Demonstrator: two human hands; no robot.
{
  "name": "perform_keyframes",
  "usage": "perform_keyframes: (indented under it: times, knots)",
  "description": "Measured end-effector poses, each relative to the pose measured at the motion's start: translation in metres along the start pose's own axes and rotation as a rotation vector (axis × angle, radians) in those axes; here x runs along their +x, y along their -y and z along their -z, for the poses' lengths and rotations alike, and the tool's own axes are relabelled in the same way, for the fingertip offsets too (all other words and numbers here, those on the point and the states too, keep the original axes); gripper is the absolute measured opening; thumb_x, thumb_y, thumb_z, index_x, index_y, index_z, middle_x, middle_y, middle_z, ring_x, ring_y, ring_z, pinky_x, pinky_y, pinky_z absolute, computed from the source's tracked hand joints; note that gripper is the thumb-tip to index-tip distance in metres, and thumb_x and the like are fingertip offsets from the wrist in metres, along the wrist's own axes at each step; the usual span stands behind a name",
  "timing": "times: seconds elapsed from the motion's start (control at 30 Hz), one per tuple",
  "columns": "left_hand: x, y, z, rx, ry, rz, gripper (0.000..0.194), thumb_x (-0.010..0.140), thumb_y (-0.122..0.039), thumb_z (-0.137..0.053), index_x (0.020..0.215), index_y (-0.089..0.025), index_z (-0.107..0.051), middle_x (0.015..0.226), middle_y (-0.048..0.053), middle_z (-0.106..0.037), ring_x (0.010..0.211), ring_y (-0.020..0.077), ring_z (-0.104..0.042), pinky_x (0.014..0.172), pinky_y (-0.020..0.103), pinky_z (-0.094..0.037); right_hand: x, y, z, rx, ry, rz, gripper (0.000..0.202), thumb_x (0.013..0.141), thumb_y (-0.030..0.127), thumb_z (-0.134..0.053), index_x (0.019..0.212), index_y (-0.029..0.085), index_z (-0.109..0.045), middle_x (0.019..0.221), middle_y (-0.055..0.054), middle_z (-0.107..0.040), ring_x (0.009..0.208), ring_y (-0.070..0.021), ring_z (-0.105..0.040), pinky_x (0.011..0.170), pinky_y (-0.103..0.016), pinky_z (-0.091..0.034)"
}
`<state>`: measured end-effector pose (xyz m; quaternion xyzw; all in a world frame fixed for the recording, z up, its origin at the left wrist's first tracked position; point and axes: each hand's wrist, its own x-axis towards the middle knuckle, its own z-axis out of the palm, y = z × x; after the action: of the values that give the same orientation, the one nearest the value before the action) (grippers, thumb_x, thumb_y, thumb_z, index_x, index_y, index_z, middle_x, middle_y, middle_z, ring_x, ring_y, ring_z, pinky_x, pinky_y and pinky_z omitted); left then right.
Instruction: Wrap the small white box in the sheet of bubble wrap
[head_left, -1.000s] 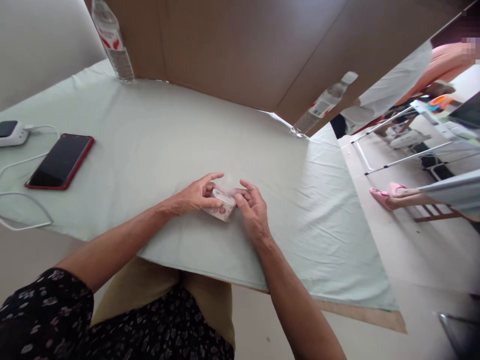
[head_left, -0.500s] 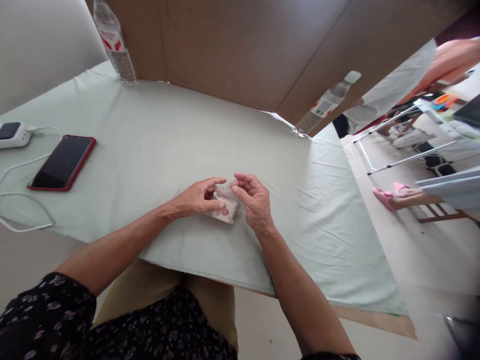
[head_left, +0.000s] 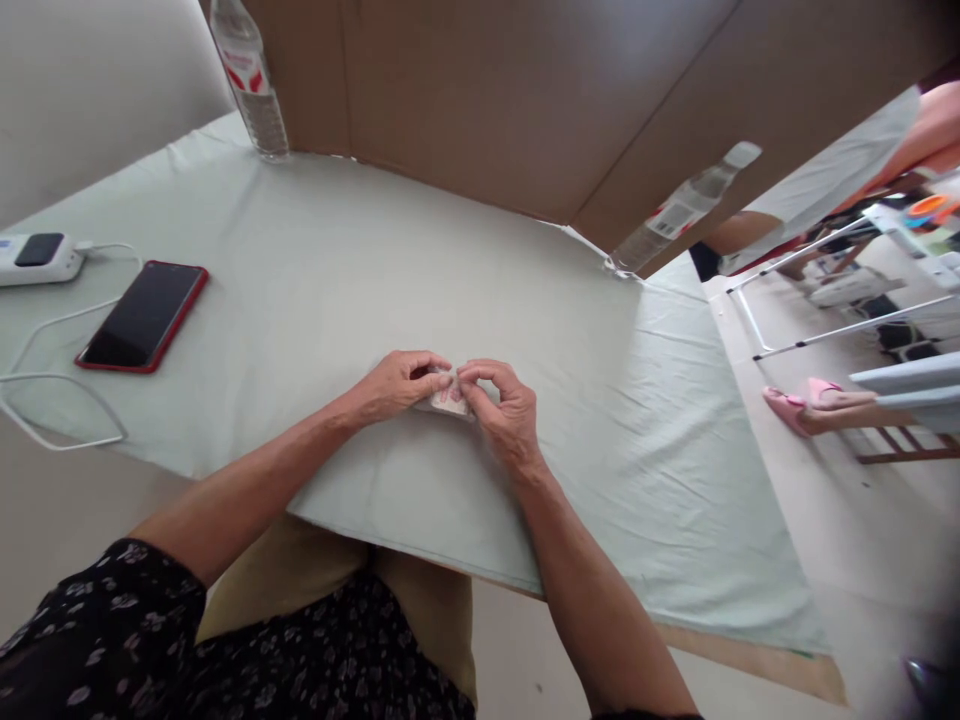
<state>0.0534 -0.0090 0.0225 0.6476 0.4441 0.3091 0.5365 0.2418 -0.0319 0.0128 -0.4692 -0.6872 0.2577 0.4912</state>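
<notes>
Near the front of the table, between my two hands, is a small pale box-shaped pack (head_left: 451,399) with reddish print, in what looks like a clear plastic wrapper. My left hand (head_left: 401,386) is closed on its left side, with the thumb on top. At the pack's right edge, my right hand (head_left: 504,402) pinches with thumb and forefinger pressed together. Whether those fingertips grip the wrapper or the pack itself is too small to tell. Both hands partly cover the pack.
A phone in a red case (head_left: 144,316) lies at the left, beside a white device (head_left: 39,258) with a white cable (head_left: 52,322). Water bottles stand at the cardboard panel (head_left: 480,100): one at left (head_left: 253,90), one at right (head_left: 679,215). Other people sit at the right.
My right hand has closed from a loose curl into a pinch at the pack's right edge. The pack has turned slightly, and my view has shifted a little.
</notes>
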Motion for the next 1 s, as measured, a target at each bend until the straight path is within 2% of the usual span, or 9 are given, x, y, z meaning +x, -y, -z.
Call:
perform_keyframes:
  times: [0.17, 0.33, 0.43, 0.5, 0.6, 0.67, 0.8, 0.9, 1.0]
  knots:
    - [-0.001, -0.002, 0.009, 0.039, 0.083, 0.015, 0.042, 0.084, -0.039, -0.056, 0.116, -0.015, -0.069, 0.096, 0.005, -0.072, 0.084, 0.0173, -0.063, 0.073, 0.028, -0.048, 0.002, -0.001, 0.006, -0.126, 0.087, 0.184, 0.011, 0.083, 0.017, -0.062, 0.082, 0.026, -0.068, 0.094, -0.002, -0.075, 0.098, -0.0215, -0.068, 0.097, -0.043, -0.047]
    - [-0.001, -0.002, 0.005, 0.064, 0.026, 0.01, 0.043, 0.083, -0.042, -0.054, 0.112, -0.013, -0.07, 0.095, 0.007, -0.073, 0.084, 0.0188, -0.064, 0.074, 0.029, -0.05, -0.003, -0.001, 0.016, -0.264, 0.161, 0.286, 0.015, 0.086, 0.022, -0.062, 0.093, 0.028, -0.073, 0.111, -0.004, -0.073, 0.11, -0.0235, -0.064, 0.1, -0.046, -0.044]
    - [0.0, -0.003, 0.003, 0.149, -0.047, -0.007, 0.043, 0.083, -0.043, -0.053, 0.108, -0.013, -0.071, 0.094, 0.007, -0.073, 0.083, 0.0189, -0.064, 0.075, 0.03, -0.05, -0.006, 0.0, 0.025, -0.233, 0.202, 0.236, 0.015, 0.086, 0.027, -0.063, 0.096, 0.029, -0.074, 0.124, -0.005, -0.067, 0.118, -0.0254, -0.06, 0.104, -0.048, -0.043]
    - [0.0, -0.004, 0.003, 0.192, -0.079, 0.0, 0.042, 0.083, -0.043, -0.053, 0.107, -0.013, -0.071, 0.095, 0.007, -0.073, 0.084, 0.0192, -0.064, 0.077, 0.031, -0.05, -0.005, 0.0, 0.03, -0.157, 0.191, 0.163, 0.02, 0.086, 0.032, -0.065, 0.104, 0.031, -0.072, 0.132, -0.005, -0.063, 0.124, -0.0261, -0.057, 0.107, -0.048, -0.042]
    - [-0.002, -0.007, 0.005, 0.176, -0.07, 0.029, 0.045, 0.082, -0.044, -0.055, 0.111, -0.013, -0.07, 0.101, 0.008, -0.073, 0.087, 0.0207, -0.064, 0.081, 0.034, -0.051, -0.003, -0.004, 0.034, -0.108, 0.194, 0.071, 0.05, 0.083, 0.04, -0.071, 0.131, 0.034, -0.059, 0.146, -0.006, -0.053, 0.138, -0.0287, -0.046, 0.112, -0.051, -0.039]
    - [-0.003, -0.007, 0.008, 0.15, -0.045, 0.04, 0.051, 0.079, -0.044, -0.058, 0.119, -0.014, -0.067, 0.111, 0.01, -0.071, 0.092, 0.0229, -0.065, 0.085, 0.036, -0.052, -0.002, -0.011, 0.033, -0.12, 0.256, 0.025, 0.072, 0.078, 0.047, -0.075, 0.143, 0.036, -0.046, 0.154, -0.007, -0.044, 0.144, -0.0309, -0.038, 0.113, -0.054, -0.036]
    - [-0.006, -0.003, 0.013, 0.175, 0.032, 0.001, 0.077, 0.074, -0.035, -0.064, 0.147, -0.018, -0.044, 0.141, 0.015, -0.055, 0.117, 0.0299, -0.058, 0.095, 0.043, -0.049, -0.002, -0.026, 0.027, -0.104, 0.365, -0.036, 0.098, 0.07, 0.053, -0.08, 0.152, 0.033, -0.032, 0.161, -0.011, -0.033, 0.147, -0.0338, -0.033, 0.115, -0.056, -0.033]
    - [-0.007, 0.0, 0.011, 0.252, 0.076, -0.081, 0.086, 0.071, -0.028, -0.064, 0.152, -0.019, -0.035, 0.142, 0.016, -0.053, 0.124, 0.0302, -0.054, 0.102, 0.044, -0.045, -0.002, -0.029, 0.021, -0.077, 0.376, -0.055, 0.096, 0.071, 0.046, -0.081, 0.152, 0.03, -0.032, 0.153, -0.013, -0.045, 0.142, -0.033, -0.041, 0.115, -0.055, -0.033]
    - [-0.008, -0.001, 0.006, 0.277, 0.017, -0.137, 0.083, 0.071, -0.027, -0.063, 0.15, -0.017, -0.037, 0.131, 0.013, -0.06, 0.116, 0.0273, -0.057, 0.101, 0.042, -0.045, -0.003, -0.025, 0.019, -0.055, 0.321, -0.057, 0.084, 0.075, 0.038, -0.078, 0.148, 0.03, -0.038, 0.134, -0.01, -0.061, 0.127, -0.0294, -0.055, 0.112, -0.053, -0.036]
